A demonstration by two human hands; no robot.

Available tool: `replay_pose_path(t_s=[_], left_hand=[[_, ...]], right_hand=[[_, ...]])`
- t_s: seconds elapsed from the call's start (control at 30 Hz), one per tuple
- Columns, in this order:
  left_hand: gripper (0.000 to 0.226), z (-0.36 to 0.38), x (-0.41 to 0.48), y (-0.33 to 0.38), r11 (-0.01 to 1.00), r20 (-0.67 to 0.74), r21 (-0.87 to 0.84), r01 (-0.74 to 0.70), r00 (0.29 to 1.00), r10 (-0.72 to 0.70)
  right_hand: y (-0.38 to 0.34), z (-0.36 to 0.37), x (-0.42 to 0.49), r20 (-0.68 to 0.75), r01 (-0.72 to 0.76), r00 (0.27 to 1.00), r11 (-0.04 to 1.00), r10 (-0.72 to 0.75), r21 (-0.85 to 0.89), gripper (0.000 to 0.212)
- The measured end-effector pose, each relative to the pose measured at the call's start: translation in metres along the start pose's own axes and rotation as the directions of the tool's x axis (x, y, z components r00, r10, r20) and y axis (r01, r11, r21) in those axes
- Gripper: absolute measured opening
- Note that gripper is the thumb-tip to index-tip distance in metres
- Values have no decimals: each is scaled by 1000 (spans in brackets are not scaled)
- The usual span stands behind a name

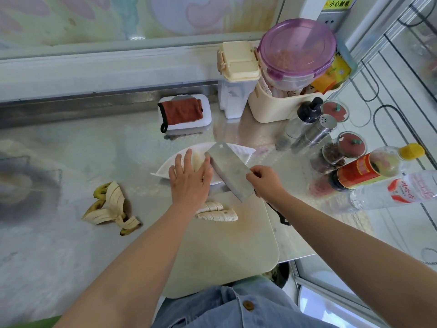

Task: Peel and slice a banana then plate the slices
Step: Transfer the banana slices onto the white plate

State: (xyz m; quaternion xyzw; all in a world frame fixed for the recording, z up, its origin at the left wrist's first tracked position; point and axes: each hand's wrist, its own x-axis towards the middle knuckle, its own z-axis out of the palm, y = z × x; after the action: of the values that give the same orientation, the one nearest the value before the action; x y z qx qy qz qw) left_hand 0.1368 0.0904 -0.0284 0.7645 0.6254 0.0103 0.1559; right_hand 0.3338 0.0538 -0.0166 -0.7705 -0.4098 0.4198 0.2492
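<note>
1. One big cutting board (pixel 227 245) sat closest to me. A row of banana slices (pixel 217 213) lay at its far end, with the row's long axis running left to right.
2. The white plate (pixel 238 152) sat just past the board's far edge, and both hands were up over it.
3. The cleaver (pixel 230 171) was tilted over the plate. Its blade ran diagonally, tip pointing away from me and heel toward the board.
4. My left hand (pixel 189 178) was flat with the fingers straight, not curled round anything. It pressed a small batch of slices (pixel 197 160) against the left face of the blade, so that batch was hanging right above the plate.
5. My right hand (pixel 264 179) was curled round the cleaver at the heel end. The dark handle poked out under the wrist.
6. What mattered for the next move, I reckoned, was that the row on the board lay toward me from both hands. It was almost under the left wrist and well left of the right hand, so the left was nearer. The blade would have to come back and line up along that left-right row to scoop it.
7. The peel (pixel 111 207) lay on the counter off to the left, well apart from everything.
</note>
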Motion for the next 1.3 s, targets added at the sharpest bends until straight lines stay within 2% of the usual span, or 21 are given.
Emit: replay_pose_path(t_s=[0.07,0.13,0.2,0.37,0.4,0.5,0.67,0.87,1.0,1.13,1.3], left_hand=[[62,0,-2,0,1000,-17,11,-12,1000,12],[56,-1,-3,-2,1000,-19,-15,13,1000,-14],[45,-4,-4,-5,996,-3,-79,49,999,-50],[40,-5,-6,-8,944,-62,-297,142,984,-167],[37,-5,-6,-9,943,-78,-304,138,982,-169],[31,-5,-4,-14,980,-129,-177,88,985,-112],[25,-20,-1,-16,963,-208,-253,98,966,-153],[28,-22,2,-19,919,-207,-345,190,940,-272],[25,-18,3,-22,951,-189,-289,106,968,-165],[21,-21,-8,-25,971,-247,-239,33,965,-93],[17,-21,-26,-24,974,-273,-228,20,958,-83]], right_hand=[[2,-1,1,-10,8,1000,1000,-8,-5,20],[5,0,1,-8,14,1000,1000,-14,4,19],[7,0,0,2,18,1000,1000,-18,19,19],[7,1,-4,65,18,998,999,-21,42,19],[7,2,-3,70,17,997,999,-20,45,19],[7,5,-3,62,17,998,999,-20,48,23],[5,4,-4,52,19,998,998,-22,65,23],[3,3,-8,46,12,999,997,-16,70,20],[6,4,-9,40,15,999,998,-17,60,20],[10,4,-11,27,30,999,999,-32,45,22],[22,-10,-19,48,77,996,997,-76,-13,22]])
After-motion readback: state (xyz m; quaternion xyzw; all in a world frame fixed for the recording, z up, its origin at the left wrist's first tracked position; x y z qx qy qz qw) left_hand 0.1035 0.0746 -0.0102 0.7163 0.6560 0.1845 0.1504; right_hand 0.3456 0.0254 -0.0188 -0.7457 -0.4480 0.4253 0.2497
